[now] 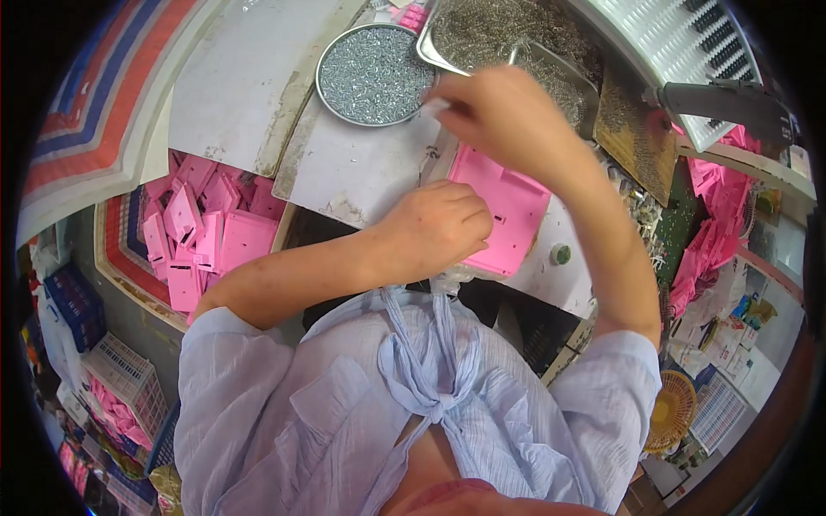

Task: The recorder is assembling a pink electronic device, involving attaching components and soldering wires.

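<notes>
A pink plastic panel [506,219] with small holes and slots lies on the worktable in front of me. My left hand [440,225] is closed, its curled fingers gripping the panel's left edge. Above the panel's far end, my right hand [492,107] is pinched and slightly blurred by motion. A small pale thing shows at its fingertips, too smeared to name. Those fingertips are beside the right rim of a round metal tray [317,84], which is filled with small silvery metal pins [376,76].
Heaped small metal parts [508,34] fill a tray at the back. A dark tool [731,107] juts in at right, near a white ribbed tray [688,43]. Pink panels [202,224] pile up at left. A small green round thing [560,254] lies right of the panel.
</notes>
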`<state>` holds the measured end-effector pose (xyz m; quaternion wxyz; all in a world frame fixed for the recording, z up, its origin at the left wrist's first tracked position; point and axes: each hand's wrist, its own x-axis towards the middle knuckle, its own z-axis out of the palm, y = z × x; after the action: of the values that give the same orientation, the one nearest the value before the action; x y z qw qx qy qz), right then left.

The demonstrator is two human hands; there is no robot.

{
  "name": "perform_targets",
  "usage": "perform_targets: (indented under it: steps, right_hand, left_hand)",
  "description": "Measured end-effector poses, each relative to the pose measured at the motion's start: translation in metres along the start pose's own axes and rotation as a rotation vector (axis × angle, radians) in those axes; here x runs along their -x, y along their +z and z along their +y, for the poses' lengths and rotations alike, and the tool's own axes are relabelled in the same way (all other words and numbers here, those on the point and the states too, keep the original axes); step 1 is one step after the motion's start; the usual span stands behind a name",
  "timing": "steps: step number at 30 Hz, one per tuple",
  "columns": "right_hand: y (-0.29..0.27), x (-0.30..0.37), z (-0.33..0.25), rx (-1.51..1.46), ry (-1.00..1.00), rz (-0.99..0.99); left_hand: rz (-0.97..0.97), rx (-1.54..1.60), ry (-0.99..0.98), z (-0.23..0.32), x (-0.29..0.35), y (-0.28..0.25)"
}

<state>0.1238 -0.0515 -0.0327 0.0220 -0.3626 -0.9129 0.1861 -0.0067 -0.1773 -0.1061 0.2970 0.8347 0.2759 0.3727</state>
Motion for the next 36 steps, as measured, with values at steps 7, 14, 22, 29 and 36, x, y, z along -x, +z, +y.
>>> perform_targets:
  steps: [7,14,22,29,36]
  right_hand:
    - [0.057,-0.068,0.005,0.384,-0.128,0.146]
    - [-0.011,0.010,0.017,0.005,-0.025,0.481]
    - [0.008,0.153,0.072,0.084,0.257,0.331]
    - [0.002,0.128,0.075,0.181,0.131,0.149]
    - [-0.008,0.138,0.046,0.030,-0.058,0.400]
  left_hand:
    - [0.080,0.044,-0.037,0.003,-0.003,0.004]
    - [0.010,0.001,-0.155,0.008,-0.010,-0.002]
    - [-0.018,-0.020,-0.180,0.012,-0.019,0.001]
    - [-0.048,-0.019,-0.228,0.013,-0.023,-0.001]
    - [-0.037,0.039,-0.220,0.006,-0.023,-0.001]
